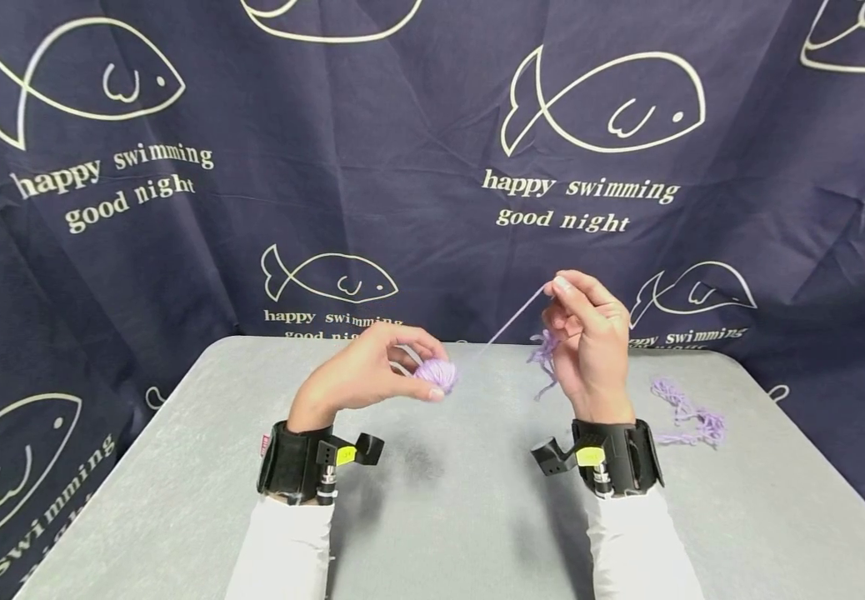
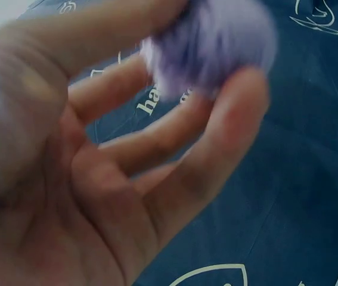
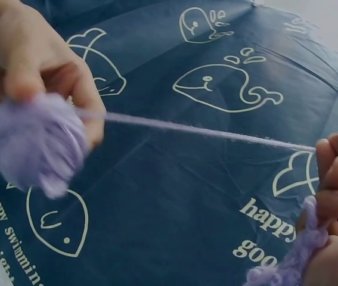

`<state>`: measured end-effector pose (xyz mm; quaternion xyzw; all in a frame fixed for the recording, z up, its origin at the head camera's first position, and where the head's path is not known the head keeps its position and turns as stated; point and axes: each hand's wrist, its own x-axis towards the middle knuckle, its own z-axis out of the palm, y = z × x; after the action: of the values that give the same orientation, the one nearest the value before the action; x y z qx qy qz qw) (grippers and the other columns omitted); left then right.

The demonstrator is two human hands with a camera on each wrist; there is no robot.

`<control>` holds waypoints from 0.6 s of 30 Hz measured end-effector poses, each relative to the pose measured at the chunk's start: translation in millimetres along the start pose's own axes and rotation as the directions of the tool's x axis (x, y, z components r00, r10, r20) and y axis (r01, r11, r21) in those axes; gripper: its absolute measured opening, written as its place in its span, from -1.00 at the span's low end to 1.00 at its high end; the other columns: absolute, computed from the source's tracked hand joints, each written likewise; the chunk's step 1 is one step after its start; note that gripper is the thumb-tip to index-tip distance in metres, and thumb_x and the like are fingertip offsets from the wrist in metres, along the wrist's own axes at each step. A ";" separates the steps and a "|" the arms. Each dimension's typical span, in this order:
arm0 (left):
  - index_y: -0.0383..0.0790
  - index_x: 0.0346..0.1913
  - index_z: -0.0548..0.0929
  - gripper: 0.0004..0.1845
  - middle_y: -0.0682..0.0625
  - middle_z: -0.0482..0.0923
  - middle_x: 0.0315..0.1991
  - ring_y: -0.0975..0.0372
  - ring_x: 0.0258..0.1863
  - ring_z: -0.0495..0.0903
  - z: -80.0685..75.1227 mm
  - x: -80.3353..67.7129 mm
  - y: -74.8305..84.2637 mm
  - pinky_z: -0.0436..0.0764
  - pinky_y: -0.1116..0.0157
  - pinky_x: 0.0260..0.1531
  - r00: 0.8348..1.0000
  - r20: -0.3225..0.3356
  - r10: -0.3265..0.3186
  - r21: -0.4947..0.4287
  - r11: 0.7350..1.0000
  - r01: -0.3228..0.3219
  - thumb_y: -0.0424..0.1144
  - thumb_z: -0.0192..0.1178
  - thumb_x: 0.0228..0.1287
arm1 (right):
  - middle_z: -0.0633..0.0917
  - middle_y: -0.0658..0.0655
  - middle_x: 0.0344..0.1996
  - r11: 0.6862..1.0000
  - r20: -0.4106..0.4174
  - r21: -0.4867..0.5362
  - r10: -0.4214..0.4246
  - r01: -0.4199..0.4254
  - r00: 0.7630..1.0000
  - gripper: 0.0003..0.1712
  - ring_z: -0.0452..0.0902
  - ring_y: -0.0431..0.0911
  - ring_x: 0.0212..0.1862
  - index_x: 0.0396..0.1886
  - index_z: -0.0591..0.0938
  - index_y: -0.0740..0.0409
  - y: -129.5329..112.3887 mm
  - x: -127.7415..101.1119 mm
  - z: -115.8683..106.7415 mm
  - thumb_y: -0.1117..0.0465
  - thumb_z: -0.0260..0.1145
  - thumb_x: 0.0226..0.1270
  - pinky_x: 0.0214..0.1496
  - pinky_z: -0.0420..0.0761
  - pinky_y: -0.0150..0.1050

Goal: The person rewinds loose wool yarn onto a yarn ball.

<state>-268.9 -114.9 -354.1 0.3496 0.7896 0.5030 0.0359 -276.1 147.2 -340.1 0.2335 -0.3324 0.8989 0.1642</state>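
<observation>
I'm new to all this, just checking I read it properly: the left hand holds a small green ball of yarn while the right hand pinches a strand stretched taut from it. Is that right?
Nearly. The ball of yarn is pale purple, not green; the head view and right wrist view both show it. The rest holds: the left hand holds it, and the right hand pinches the taut strand running from it.

- Grey table [image 1: 440,517], matte top, rounded far corners, set against a dark blue fish-print cloth [image 1: 417,167] hanging behind.
- Loose purple yarn scraps [image 1: 691,417] lying tangled on the right side of the top, near the far right corner.
- Faint shadows on the top, below the raised hands, near the middle.
</observation>
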 end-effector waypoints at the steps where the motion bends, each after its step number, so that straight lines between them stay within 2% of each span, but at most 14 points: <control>1: -0.18 -0.10 0.74 -0.63 -0.04 0.66 -0.22 0.09 -0.26 0.69 0.2 -0.7 0.8 0.74 0.09 -0.19 0.999 0.049 0.000 -0.018 1.000 0.000 -0.37 0.58 -0.01 | 0.73 0.21 -0.49 1.000 -0.027 0.028 0.003 -0.002 1.000 -0.91 0.41 -0.21 -0.65 -0.32 0.72 0.38 -0.5 1.0 -1.1 0.56 0.33 0.29 -0.63 0.25 -0.51; 4: -0.16 -0.11 0.73 -0.62 -0.04 0.67 -0.22 0.06 -0.25 0.69 0.9 -2.8 3.7 0.74 0.05 -0.19 0.986 0.163 0.024 -0.067 0.998 -0.013 -0.37 0.60 -0.04 | 0.72 0.21 -0.50 0.999 -0.095 0.035 -0.004 0.008 0.995 -0.90 0.38 -0.21 -0.66 -0.33 0.70 0.37 -1.2 3.8 -4.6 0.56 0.32 0.30 -0.64 0.24 -0.49; 6: -0.16 -0.12 0.73 -0.64 -0.05 0.69 -0.22 0.04 -0.23 0.69 1.3 -4.5 5.3 0.74 0.05 -0.19 0.976 0.210 0.051 -0.114 0.993 -0.027 -0.38 0.59 -0.02 | 0.72 0.21 -0.50 1.000 -0.137 0.025 -0.014 0.018 0.990 -0.90 0.36 -0.21 -0.68 -0.35 0.70 0.38 -0.9 5.6 -6.9 0.57 0.31 0.30 -0.65 0.22 -0.49; 9: -0.20 -0.12 0.71 -0.66 -0.11 0.69 -0.22 0.01 -0.20 0.67 1.4 -6.6 8.0 0.73 0.04 -0.20 0.966 0.225 0.124 -0.191 0.978 -0.081 -0.43 0.55 0.01 | 0.72 0.17 -0.53 0.996 -0.196 -0.079 -0.050 0.035 0.979 -0.87 0.37 -0.24 -0.69 -0.38 0.71 0.35 1.5 8.0 -10.5 0.57 0.32 0.29 -0.68 0.23 -0.51; 12: -0.26 -0.11 0.68 -0.65 -0.17 0.68 -0.21 0.00 -0.18 0.65 0.7 -8.0 10.8 0.72 0.04 -0.19 0.960 0.188 0.207 -0.273 0.950 -0.152 -0.51 0.50 0.01 | 0.73 0.12 -0.54 0.970 -0.229 -0.245 -0.071 0.013 0.971 -0.85 0.40 -0.26 -0.70 -0.39 0.74 0.30 5.8 9.2 -15.1 0.56 0.36 0.27 -0.72 0.30 -0.53; 15: -0.33 -0.04 0.65 -0.60 -0.21 0.66 -0.13 0.02 -0.13 0.64 0.3 -8.8 13.3 0.71 0.05 -0.11 0.954 0.118 0.277 -0.380 0.900 -0.214 -0.59 0.44 0.02 | 0.73 0.04 -0.57 0.891 -0.214 -0.451 -0.062 -0.043 0.975 -0.88 0.42 -0.26 -0.70 -0.37 0.76 0.24 10.8 8.4 -19.2 0.51 0.41 0.25 -0.71 0.39 -0.51; 16: -0.33 0.01 0.64 -0.57 -0.20 0.66 -0.09 0.04 -0.10 0.65 0.5 -8.7 14.0 0.71 0.08 -0.09 0.951 0.085 0.296 -0.412 0.879 -0.237 -0.60 0.43 0.03 | 0.72 0.02 -0.58 0.856 -0.195 -0.513 -0.047 -0.062 0.980 -0.89 0.43 -0.25 -0.69 -0.36 0.77 0.24 12.4 8.0 -20.6 0.50 0.43 0.24 -0.70 0.41 -0.49; 18: -0.35 0.09 0.62 -0.53 -0.17 0.66 -0.03 0.09 -0.07 0.65 1.3 -7.5 14.7 0.71 0.16 -0.08 0.942 0.004 0.336 -0.459 0.837 -0.296 -0.58 0.43 0.07 | 0.70 -0.02 -0.59 0.764 -0.145 -0.640 -0.014 -0.083 0.989 -0.92 0.43 -0.25 -0.67 -0.33 0.77 0.25 15.2 6.5 -22.3 0.46 0.46 0.22 -0.67 0.43 -0.47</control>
<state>-255.2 -114.7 -345.0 0.4779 0.5799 0.6565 0.0659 -295.3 152.2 -359.5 0.0928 -0.6125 0.7471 0.2408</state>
